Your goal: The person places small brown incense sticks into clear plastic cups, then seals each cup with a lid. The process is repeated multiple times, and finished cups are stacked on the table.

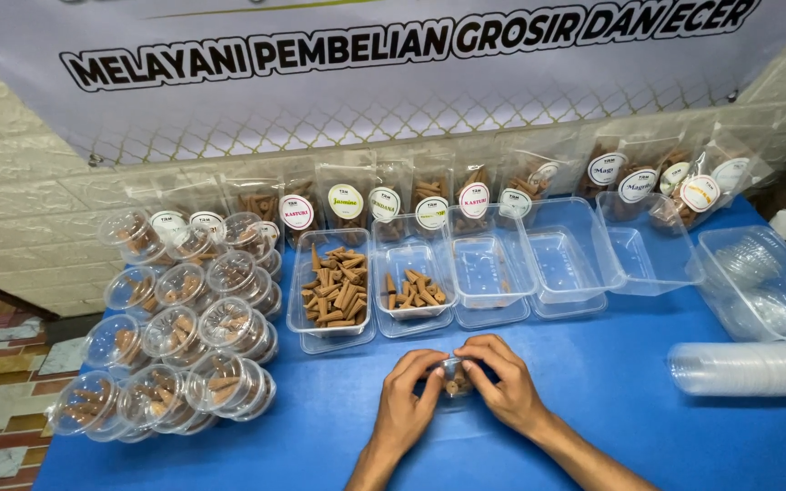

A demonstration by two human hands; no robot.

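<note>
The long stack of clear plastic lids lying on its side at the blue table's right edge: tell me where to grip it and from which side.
Grip the stack of clear plastic lids around its middle, from above. It lies on its side along the blue table, so a top-down grip probably keeps it together.

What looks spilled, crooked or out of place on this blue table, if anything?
Nothing is spilled or damaged. The one slightly untidy spot is the sleeve of stacked clear lids, lying on its side at the right. The left hand and right hand hold a small clear cup of brown cones.
</note>
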